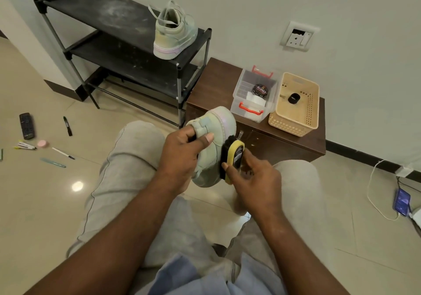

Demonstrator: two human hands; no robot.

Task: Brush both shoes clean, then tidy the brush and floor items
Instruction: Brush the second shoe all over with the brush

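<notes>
Over tiled floor (45,203), above lap: gripping shoe (218,123) with left hand (182,158), pinching brush (234,155) against its side with right hand (255,183). Second shoe (174,32) up on rack (109,14). Light pinch, so could fumble brush mid-stroke.

A rack (127,66) stood far left, one shoe (174,32) on the right end of its top shelf (102,12). Right of it, a tabletop (214,82) carried a box (245,106) holding a tin (260,89), a basket (293,121) just right of the box. A remote (26,125) and marker (68,126) lay on the floor (57,192) at left. Nearest, a brush (235,155) touched the other shoe's (218,123) right side.
</notes>
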